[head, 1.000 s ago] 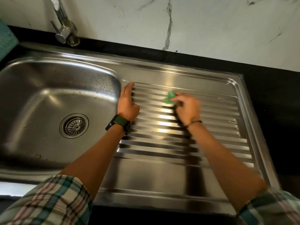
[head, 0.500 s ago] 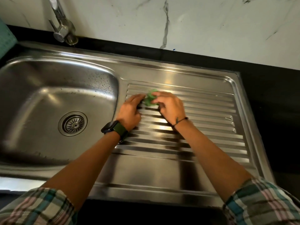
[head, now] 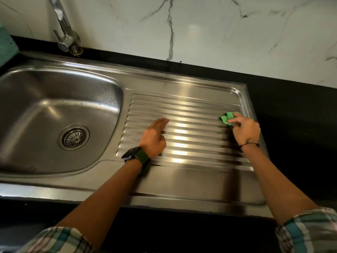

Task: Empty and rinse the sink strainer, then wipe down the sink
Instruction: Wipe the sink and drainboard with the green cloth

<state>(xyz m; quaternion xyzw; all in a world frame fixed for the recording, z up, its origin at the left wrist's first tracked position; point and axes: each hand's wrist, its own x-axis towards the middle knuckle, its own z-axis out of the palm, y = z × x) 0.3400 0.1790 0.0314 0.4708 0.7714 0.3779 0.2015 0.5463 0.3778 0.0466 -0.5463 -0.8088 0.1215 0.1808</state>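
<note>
My right hand pinches the green cloth at the drainboard's far right; my left hand rests flat, empty. I'd wipe along the grooves, pressing evenly. The strainer sits in the basin drain.

marble wall, black countertop, teal object

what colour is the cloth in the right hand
Bright green: the small crumpled cloth, seen in the head view, the only one.
</note>
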